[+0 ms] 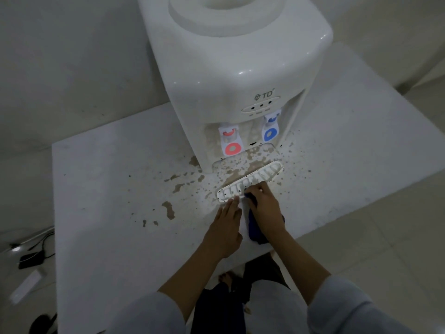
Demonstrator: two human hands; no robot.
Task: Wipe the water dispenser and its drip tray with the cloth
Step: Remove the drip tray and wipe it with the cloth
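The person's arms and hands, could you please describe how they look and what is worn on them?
Both arms wear loose light grey sleeves, pushed up near the elbows, so the forearms are bare. The left hand and right hand are bare too: no gloves. I see no rings, watch or bracelet, though the picture is dim.

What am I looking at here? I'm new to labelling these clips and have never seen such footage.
This is one view from a camera worn on a person's head, looking down at their own arms. A white tabletop water dispenser with a red tap and a blue tap stands on a stained white table. Its drip tray has been pulled out in front. The left hand rests flat beside the tray; the right hand presses a dark blue cloth against the tray's edge.
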